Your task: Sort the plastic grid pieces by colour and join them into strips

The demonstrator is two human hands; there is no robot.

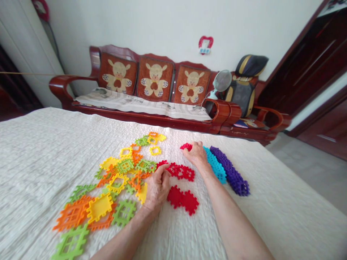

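Observation:
Red notched interlocking building pieces lie in the middle of the white quilted cover. My right hand [195,154] is closed on a red interlocking piece [185,146] at the far side, beside a turquoise row [215,165] of like pieces. My left hand [159,185] has its fingers bent and pressed at a red interlocking piece [162,163], at the left end of a red row [182,171]; its fingertips are partly hidden. Nearer to me lies a pair of solid red pieces [183,199]. Left of my left hand spreads a mixed heap of yellow pieces [99,207], orange pieces [72,212] and green pieces [124,213].
A purple row [230,171] of pieces lies right of the turquoise one. Beyond the quilted cover [54,144] stands a dark red wooden sofa [162,116] with bear cushions. A small fan [222,81] and a chair with a massage cushion [240,96] are at the back right.

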